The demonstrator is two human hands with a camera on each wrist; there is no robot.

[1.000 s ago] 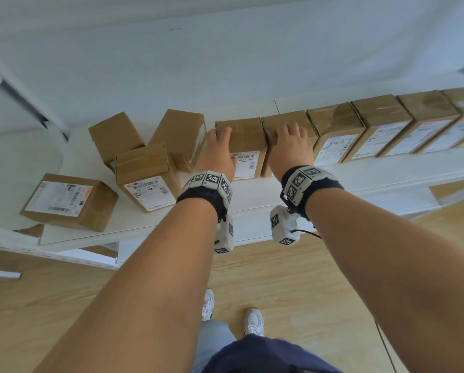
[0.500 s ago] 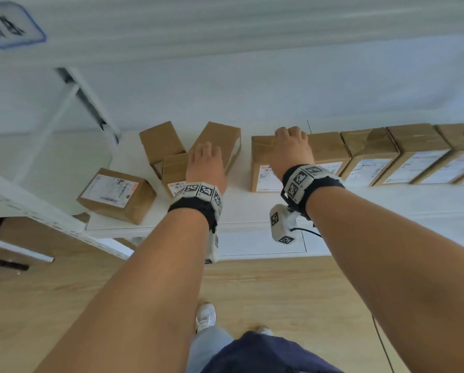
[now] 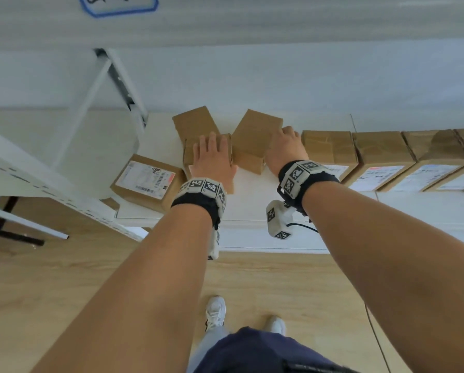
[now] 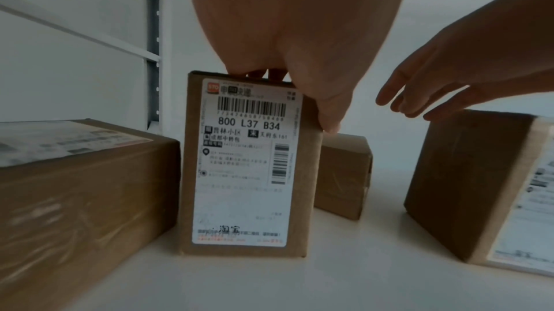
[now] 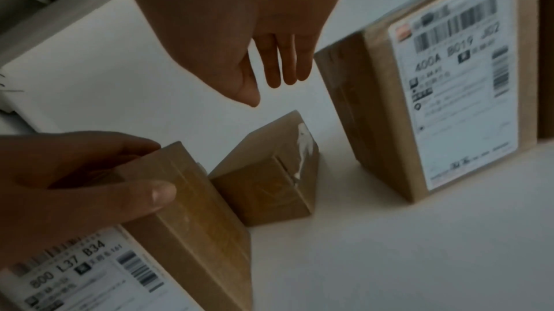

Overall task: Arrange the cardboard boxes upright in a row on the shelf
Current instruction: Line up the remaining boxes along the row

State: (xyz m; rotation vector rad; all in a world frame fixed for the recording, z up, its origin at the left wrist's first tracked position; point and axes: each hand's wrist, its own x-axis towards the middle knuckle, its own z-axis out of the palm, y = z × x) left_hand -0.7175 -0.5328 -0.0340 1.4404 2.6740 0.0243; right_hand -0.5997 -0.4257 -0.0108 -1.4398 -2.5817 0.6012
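Note:
A brown upright box (image 3: pixel 189 156) (image 4: pixel 248 162) (image 5: pixel 186 216) with a white label reading 800 L37 B34 stands on the white shelf (image 3: pixel 252 203). My left hand (image 3: pixel 212 157) (image 4: pixel 295 100) grips its top, thumb on the right side. My right hand (image 3: pixel 284 146) (image 5: pixel 270 79) hovers open, fingers straight, above a box lying on its side (image 3: pixel 255 135) (image 5: pixel 270 178) (image 4: pixel 341 174). Right of it starts a row of upright labelled boxes (image 3: pixel 381 152), the nearest one (image 5: pixel 419 103) (image 4: pixel 464 174) close to my right fingers.
A flat box (image 3: pixel 147 181) (image 4: pixel 74 174) lies label-up at the shelf's left front. Another plain box (image 3: pixel 193 122) sits behind the gripped one. A white shelf post (image 3: pixel 123 82) rises at the left end; the wall is close behind. Wood floor lies below.
Both hands have left the boxes at the row's left end and moved left. The left hand has taken hold of the labelled upright box. The right hand now hovers over the lying box.

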